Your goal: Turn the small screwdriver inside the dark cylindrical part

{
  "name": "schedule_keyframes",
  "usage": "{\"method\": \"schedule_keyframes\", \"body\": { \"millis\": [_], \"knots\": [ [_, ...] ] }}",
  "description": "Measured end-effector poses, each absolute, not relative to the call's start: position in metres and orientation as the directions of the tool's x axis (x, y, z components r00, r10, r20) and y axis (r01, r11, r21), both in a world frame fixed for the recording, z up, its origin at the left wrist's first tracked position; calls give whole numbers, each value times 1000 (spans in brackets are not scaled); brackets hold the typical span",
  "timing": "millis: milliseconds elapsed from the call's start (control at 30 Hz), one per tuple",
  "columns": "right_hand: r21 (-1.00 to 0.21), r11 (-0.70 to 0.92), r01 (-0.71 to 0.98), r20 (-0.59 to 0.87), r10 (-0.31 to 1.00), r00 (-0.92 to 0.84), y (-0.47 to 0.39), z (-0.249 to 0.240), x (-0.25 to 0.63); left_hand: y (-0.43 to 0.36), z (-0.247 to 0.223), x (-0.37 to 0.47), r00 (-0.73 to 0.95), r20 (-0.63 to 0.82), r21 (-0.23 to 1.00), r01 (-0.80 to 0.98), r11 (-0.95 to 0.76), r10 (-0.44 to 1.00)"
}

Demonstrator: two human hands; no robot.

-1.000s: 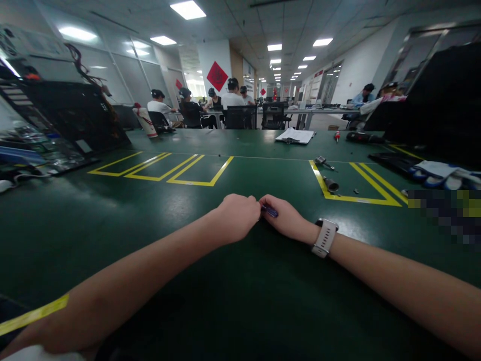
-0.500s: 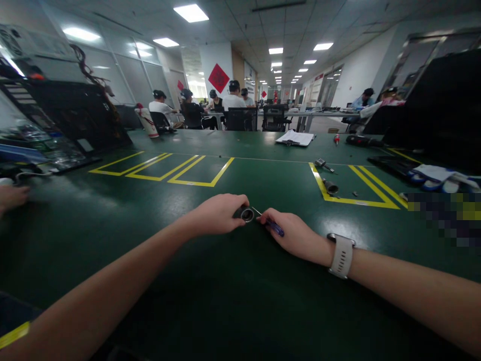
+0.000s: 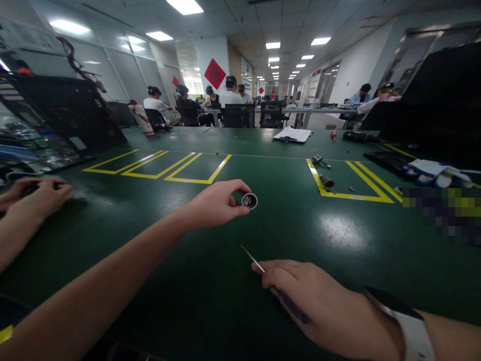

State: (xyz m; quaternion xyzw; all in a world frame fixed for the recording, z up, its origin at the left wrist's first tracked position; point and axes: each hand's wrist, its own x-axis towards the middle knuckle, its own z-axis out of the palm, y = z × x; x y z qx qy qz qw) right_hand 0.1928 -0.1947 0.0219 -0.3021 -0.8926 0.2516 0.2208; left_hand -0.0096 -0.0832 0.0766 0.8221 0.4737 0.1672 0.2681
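Nearby, co-worker's hand (image 3: 37, 198), cylinder (image 3: 327, 182), paper (image 3: 293, 134)

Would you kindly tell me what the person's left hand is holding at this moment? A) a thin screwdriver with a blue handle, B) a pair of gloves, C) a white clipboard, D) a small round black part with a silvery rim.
D: the left hand pinches the small round part at its fingertips above the green table, while the thin screwdriver is in the right hand.
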Motion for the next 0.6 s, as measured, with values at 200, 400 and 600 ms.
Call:
{"method": "schedule_keyframes", "body": {
  "millis": [200, 400, 600],
  "knots": [
    [-785, 461, 414, 279, 859, -429, -179, 23, 202, -94, 68, 1, 317, 40, 962, 245, -122, 948],
    [-917, 275, 289, 227, 956, -188, -168, 17, 204, -107, 63, 6, 231, -73, 986, -129, 105, 970],
    [-898, 277, 343, 203, 951, -234, -168, 11, 203, -115, 54, 7, 249, -104, 978, -149, 144, 963]
  ]
}}
